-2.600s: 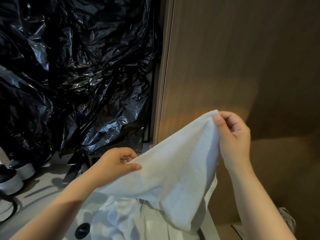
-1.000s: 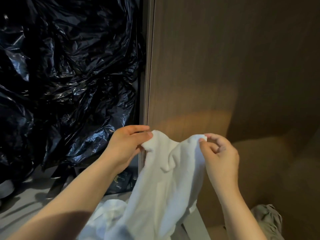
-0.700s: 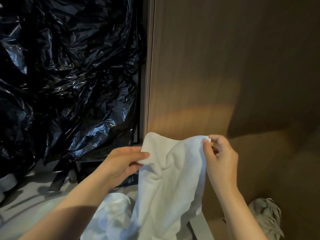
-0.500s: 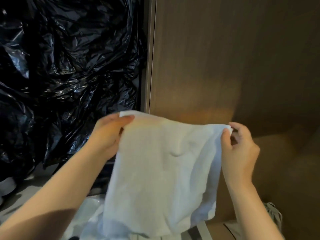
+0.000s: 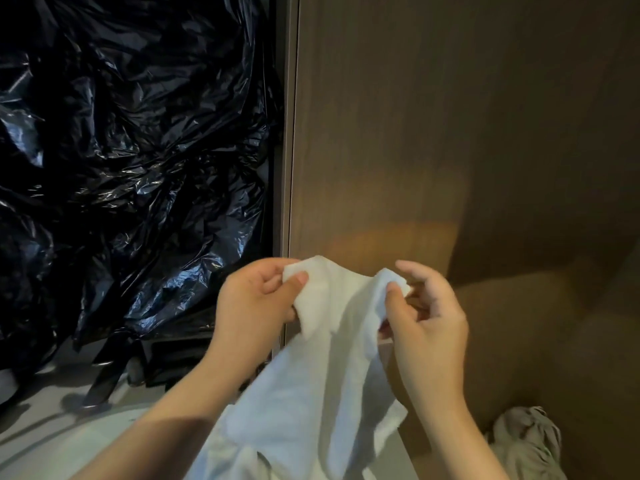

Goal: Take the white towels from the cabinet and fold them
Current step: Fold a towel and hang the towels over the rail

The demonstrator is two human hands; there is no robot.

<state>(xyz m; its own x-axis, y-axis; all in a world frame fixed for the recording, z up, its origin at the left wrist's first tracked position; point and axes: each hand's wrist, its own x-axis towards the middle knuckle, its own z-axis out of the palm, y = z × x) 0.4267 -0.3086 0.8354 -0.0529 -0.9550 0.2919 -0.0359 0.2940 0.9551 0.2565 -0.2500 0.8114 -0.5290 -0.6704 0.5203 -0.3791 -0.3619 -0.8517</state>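
While the left hand point(image 5: 258, 299) and right hand point(image 5: 424, 317) each pinch a top corner, close together, the white towel point(image 5: 322, 386) hangs half-folded, so folding looks unfinished.

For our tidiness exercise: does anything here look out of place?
Crumpled black plastic fills the space left of the wooden panel; a greyish cloth lies bunched at lower right. The white towel itself looks fine.
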